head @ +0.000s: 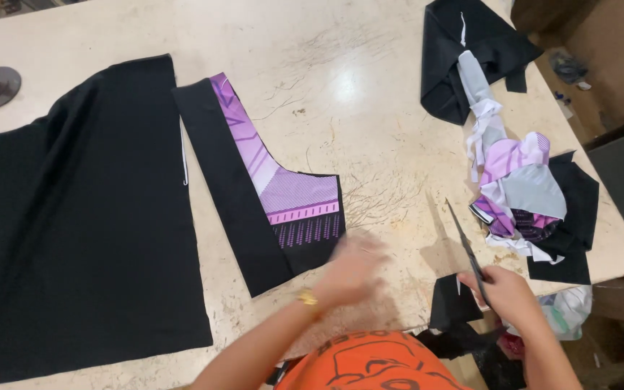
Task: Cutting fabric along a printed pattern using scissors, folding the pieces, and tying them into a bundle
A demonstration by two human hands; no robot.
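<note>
Scarred pale bench [370, 87] underneath. Right hand [508, 292] grips scissors [469, 254]; left hand [352, 271], blurred so I cannot tell its spread, nears the cut purple-black panel [269, 209]. Trimming, I judge; next needs flattening.

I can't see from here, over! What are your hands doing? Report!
Right hand shut on scissors, blades up. Left hand blurred, over the purple-and-black fabric piece. Scrap pile sits right of the scissors, apart.

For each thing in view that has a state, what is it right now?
Right hand: gripping scissors.
Scissors: blades closed, pointing away, lifted.
Left hand: blurred, empty, beside the patterned piece.
Black and purple patterned piece: lying flat.
Large black fabric: spread flat.
Scrap pile: crumpled, heaped.
</note>
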